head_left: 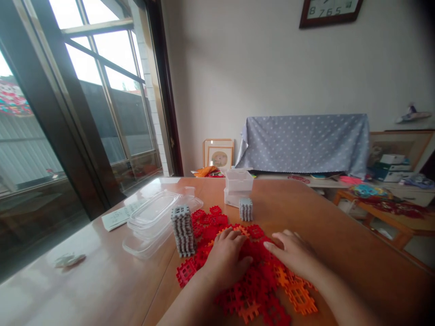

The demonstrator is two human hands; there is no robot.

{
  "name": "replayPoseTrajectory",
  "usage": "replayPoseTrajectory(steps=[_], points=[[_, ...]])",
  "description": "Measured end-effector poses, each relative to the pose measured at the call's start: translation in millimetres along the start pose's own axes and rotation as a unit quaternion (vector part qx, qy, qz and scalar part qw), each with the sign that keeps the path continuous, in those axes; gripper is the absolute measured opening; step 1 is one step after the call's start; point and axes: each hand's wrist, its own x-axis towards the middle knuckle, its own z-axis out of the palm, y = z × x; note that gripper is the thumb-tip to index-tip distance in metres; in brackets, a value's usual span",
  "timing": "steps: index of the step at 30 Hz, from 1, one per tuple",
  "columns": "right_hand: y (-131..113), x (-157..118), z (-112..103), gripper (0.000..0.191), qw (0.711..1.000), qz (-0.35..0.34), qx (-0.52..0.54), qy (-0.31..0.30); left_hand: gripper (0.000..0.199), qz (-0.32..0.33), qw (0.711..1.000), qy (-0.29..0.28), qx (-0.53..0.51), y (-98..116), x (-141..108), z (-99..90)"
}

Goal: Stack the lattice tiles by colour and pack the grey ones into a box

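A spread pile of red interlocking plastic squares (251, 276), mixed with orange squares (301, 296), covers the table in front of me. My left hand (229, 253) lies over the pile's middle, palm down, fingers stretched forward and thumb apart. At the pile's right side is my right hand (292, 251), its thumb and fingers apart and nothing visible between them. A tall stack of grey squares (183, 233) stands upright left of my left hand. Beyond the pile is a shorter grey stack (246, 209). What lies beneath my palms is hidden.
Clear plastic containers (152, 215) sit at the left, beside a sheet of paper (113, 219). White translucent boxes (239, 183) are stacked at the back of the wooden table (112, 290). A small crumpled item (70, 260) lies far left. Glass doors (112, 99) flank the table.
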Motion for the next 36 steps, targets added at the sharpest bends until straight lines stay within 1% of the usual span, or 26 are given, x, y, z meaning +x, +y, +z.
replayPoseTrajectory(steps=[2,4,7,9,12,14,18,20,22,25,27,29,31,33,36], points=[[-7,-3,0,0.048,1.0,-0.004,-0.02,-0.019,0.05,0.003,1.0,-0.016,0.005,-1,-1,2.0],[-12,-5,1,0.04,0.999,-0.009,-0.01,-0.029,0.045,0.002,1.0,-0.022,0.012,-2,-1,2.8],[-14,-4,8,0.029,0.998,-0.024,0.039,-0.033,0.037,-0.011,0.999,-0.021,0.03,-4,0,1.2],[-13,-2,14,0.025,0.996,-0.03,0.081,-0.034,0.032,-0.022,0.998,-0.024,0.047,-5,1,-1.2],[-16,0,21,0.026,0.987,-0.034,0.148,-0.042,0.023,-0.035,0.997,-0.022,0.069,-5,2,-4.9],[-22,-2,22,0.027,0.979,-0.042,0.195,-0.041,0.018,-0.037,0.996,-0.018,0.079,-6,2,-6.5],[-40,-10,15,0.027,0.957,-0.074,0.279,-0.032,0.013,-0.034,0.995,-0.006,0.089,-5,2,-7.9],[-46,-11,9,0.028,0.946,-0.077,0.312,-0.035,0.012,-0.036,0.995,-0.002,0.096,-5,3,-8.5],[-44,-9,5,0.03,0.935,-0.048,0.349,-0.034,0.012,-0.043,0.993,-0.003,0.106,-5,3,-9.9],[-27,0,6,0.035,0.923,0.037,0.384,-0.019,0.015,-0.063,0.99,-0.012,0.122,-5,4,-13.6],[-10,8,11,0.037,0.933,0.07,0.354,0.008,0.016,-0.079,0.988,-0.015,0.132,-5,4,-16.4],[5,14,16,0.034,0.958,0.06,0.279,0.035,0.016,-0.093,0.986,-0.014,0.14,-5,5,-18.6],[13,16,20,0.03,0.98,0.038,0.189,0.04,0.015,-0.098,0.985,-0.008,0.14,-5,5,-19.4],[14,14,20,0.029,0.993,0.019,0.112,0.028,0.013,-0.087,0.988,0.002,0.125,-3,4,-18.0],[5,9,19,0.04,0.999,0.012,0.047,0.015,0.015,-0.037,0.996,0.011,0.077,2,4,-12.1]])
